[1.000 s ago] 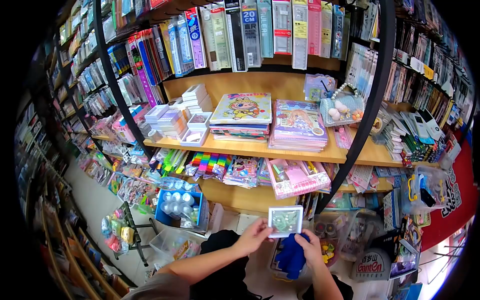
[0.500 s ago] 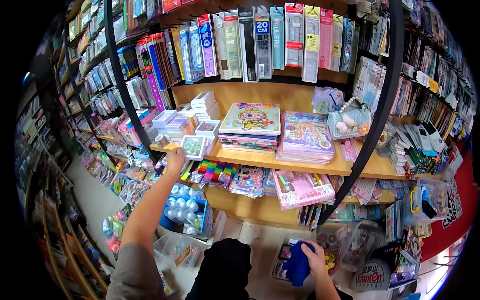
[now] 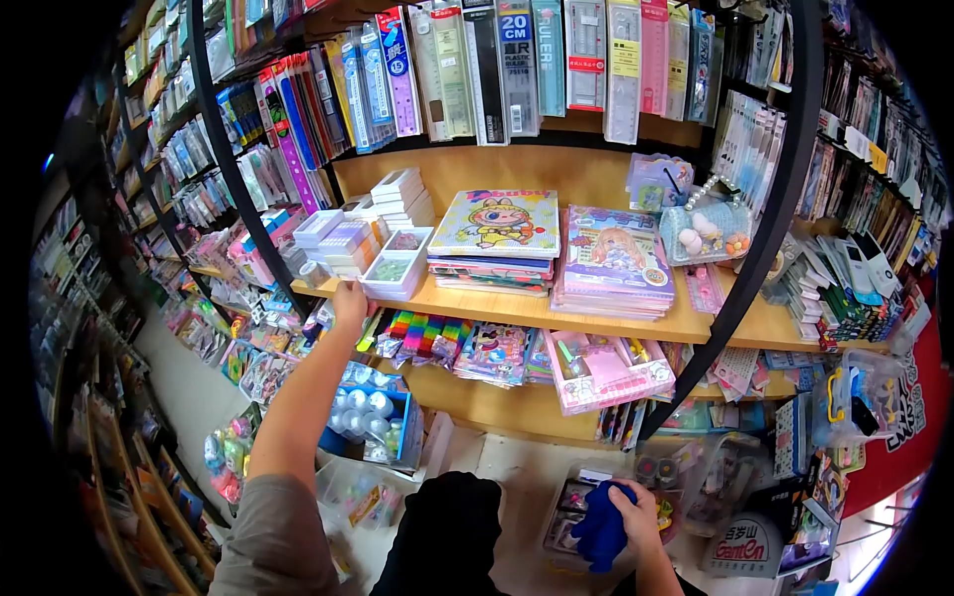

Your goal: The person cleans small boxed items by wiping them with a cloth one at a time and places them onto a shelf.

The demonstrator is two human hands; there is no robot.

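Note:
On the wooden shelf sits a small white box [image 3: 392, 271] with pale green pieces inside. My left hand [image 3: 350, 301] is at its near left corner, fingers closed against the box's edge and partly hidden. Right behind it is another white box [image 3: 405, 241] with darker contents. White and lilac boxes [image 3: 350, 244] are stacked to the left. Low down at the right, my right hand [image 3: 639, 512] grips a bunched blue cloth [image 3: 599, 528]. The cloth hangs over a clear plastic bin [image 3: 556, 531] of small goods.
Stacks of picture books [image 3: 494, 226] and magazines [image 3: 613, 263] lie on the shelf beside the boxes. Packaged rulers [image 3: 517, 74] hang above. A black shelf post [image 3: 740, 278] slants at the right. Below stand a pink box [image 3: 611, 377] and a blue carton [image 3: 402, 422].
The white box with green pieces has moved back onto the shelf, lining up against the other white box, my left hand following. My right hand keeps the blue cloth; the view has shifted slightly.

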